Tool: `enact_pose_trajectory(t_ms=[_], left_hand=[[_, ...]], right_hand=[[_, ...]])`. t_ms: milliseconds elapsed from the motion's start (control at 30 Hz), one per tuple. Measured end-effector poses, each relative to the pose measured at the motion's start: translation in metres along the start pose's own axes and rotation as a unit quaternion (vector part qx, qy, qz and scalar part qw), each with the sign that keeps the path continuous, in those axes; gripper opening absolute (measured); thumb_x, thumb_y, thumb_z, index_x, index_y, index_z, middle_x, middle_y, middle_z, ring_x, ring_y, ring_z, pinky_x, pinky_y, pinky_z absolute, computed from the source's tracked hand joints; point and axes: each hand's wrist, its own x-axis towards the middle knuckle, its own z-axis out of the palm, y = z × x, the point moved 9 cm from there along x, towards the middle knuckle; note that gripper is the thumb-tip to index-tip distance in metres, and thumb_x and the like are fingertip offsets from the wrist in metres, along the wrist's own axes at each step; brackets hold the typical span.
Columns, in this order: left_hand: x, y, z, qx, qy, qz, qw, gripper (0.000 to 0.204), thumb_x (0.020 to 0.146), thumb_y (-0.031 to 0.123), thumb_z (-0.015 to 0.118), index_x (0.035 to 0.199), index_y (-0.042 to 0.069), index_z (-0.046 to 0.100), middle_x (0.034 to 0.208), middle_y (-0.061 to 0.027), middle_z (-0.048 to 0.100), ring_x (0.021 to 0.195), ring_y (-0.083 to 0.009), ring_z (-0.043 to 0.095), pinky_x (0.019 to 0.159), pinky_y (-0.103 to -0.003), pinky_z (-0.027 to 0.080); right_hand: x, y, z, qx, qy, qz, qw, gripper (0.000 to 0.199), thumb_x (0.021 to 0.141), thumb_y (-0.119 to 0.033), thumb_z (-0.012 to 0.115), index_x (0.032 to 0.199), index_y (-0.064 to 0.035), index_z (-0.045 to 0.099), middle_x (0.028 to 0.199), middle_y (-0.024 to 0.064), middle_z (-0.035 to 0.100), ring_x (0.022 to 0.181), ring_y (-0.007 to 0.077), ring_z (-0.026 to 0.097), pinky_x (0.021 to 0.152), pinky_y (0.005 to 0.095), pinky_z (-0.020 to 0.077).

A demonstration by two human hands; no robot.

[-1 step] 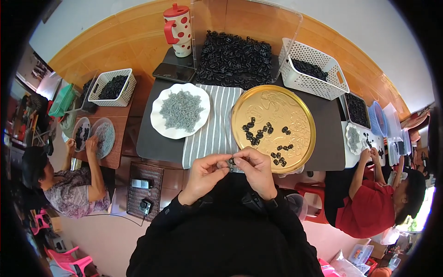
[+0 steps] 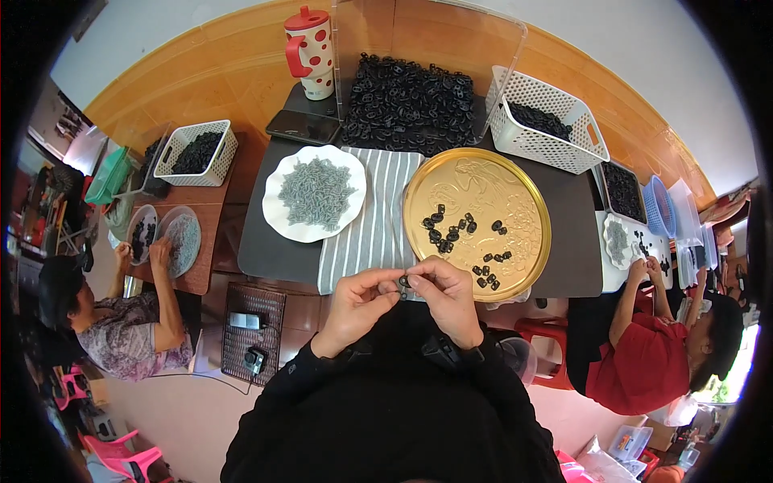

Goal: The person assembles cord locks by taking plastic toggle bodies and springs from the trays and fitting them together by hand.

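My left hand [image 2: 354, 312] and my right hand [image 2: 448, 303] meet at the table's front edge, fingertips pinched around a small black two-holed plastic piece [image 2: 404, 282]. Fingers cover part of it, so whether anything is fitted into it cannot be made out. Just beyond my right hand lies a round gold tray [image 2: 515, 189], with several loose black pieces [image 2: 444, 235] on its near half. To the far left of my hands stands a white scalloped plate [image 2: 274, 221] heaped with small grey screw-like pieces [image 2: 318, 193]. A grey-and-white striped cloth [image 2: 352, 256] lies between plate and tray.
At the back, black pieces [image 2: 411, 101] fill a clear-walled bin. A white basket [image 2: 555, 153], a phone [image 2: 303, 126] and a red-lidded tumbler [image 2: 312, 56] flank it. People work at tables on the left [image 2: 133, 342] and right [image 2: 644, 354]. A red stool [image 2: 547, 346] stands right of me.
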Motion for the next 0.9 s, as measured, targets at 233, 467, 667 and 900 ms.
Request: enact_pose_trajectory(t_ms=[233,467,667,900], left_hand=[[-0.001,-0.004,0.0,-0.009,-0.001,0.001,1.0,0.036,0.08,-0.012,0.059,0.114,-0.001,0.063,0.086,0.0004,0.059,0.079,-0.0058,0.053,0.072,-0.02,0.044],[-0.002,-0.004,-0.001,-0.003,0.006,0.0,1.0,0.034,0.079,-0.012,0.06,0.112,-0.001,0.064,0.085,0.0001,0.06,0.078,-0.0058,0.053,0.072,-0.02,0.044],[-0.002,-0.004,0.0,-0.01,0.007,-0.011,1.0,0.034,0.079,-0.012,0.06,0.111,-0.001,0.065,0.086,-0.0006,0.061,0.077,-0.0062,0.054,0.07,-0.02,0.044],[-0.002,-0.001,-0.004,0.005,0.046,0.022,0.999,0.031,0.079,-0.012,0.06,0.106,-0.001,0.067,0.083,-0.0023,0.06,0.072,-0.006,0.053,0.062,-0.018,0.042]], right_hand=[[-0.002,-0.005,0.0,-0.046,-0.001,-0.039,0.998,0.009,0.087,0.005,0.058,0.094,0.0027,0.063,0.085,0.0012,0.059,0.077,0.0061,0.057,0.071,0.0202,0.0485],[-0.002,-0.006,0.0,-0.05,0.002,-0.047,0.998,0.008,0.086,0.006,0.058,0.092,0.0034,0.062,0.084,0.0014,0.058,0.075,0.0061,0.056,0.07,0.0195,0.0463],[-0.004,-0.006,0.001,-0.07,0.008,-0.058,0.996,0.008,0.085,0.007,0.059,0.091,0.0026,0.062,0.083,0.0009,0.058,0.074,0.0055,0.054,0.068,0.0194,0.0436],[-0.007,-0.011,0.006,-0.071,0.009,-0.085,0.994,0.008,0.085,0.008,0.06,0.09,0.0018,0.062,0.083,0.0016,0.057,0.074,0.0055,0.053,0.067,0.0192,0.0424]])
